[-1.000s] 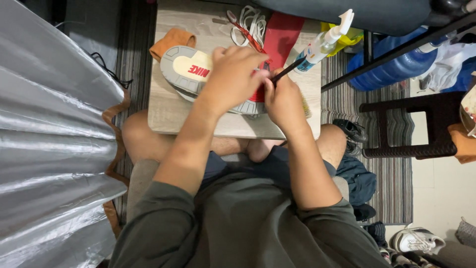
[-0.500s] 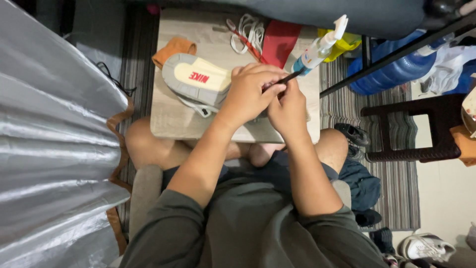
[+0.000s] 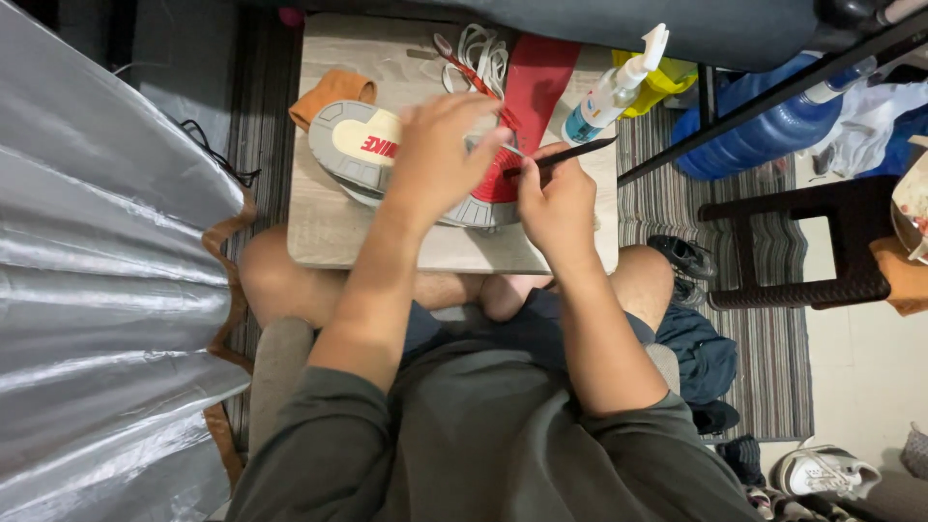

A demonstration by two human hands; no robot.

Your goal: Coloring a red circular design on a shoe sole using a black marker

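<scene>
Grey-soled shoe (image 3: 360, 152) lies under the gripping left hand (image 3: 447, 155); right hand (image 3: 556, 198) pinches a brush (image 3: 570, 153).

The shoe (image 3: 387, 159) lies sole-up on the table (image 3: 329, 232); behind it the cloth (image 3: 333, 92), to its right the spray bottle (image 3: 614, 92)

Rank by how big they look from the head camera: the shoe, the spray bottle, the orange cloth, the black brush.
1. Shoe, clearly largest.
2. Spray bottle.
3. Orange cloth, partly hidden under the shoe, so unsure against the bottle.
4. Black brush, thinnest.
</scene>
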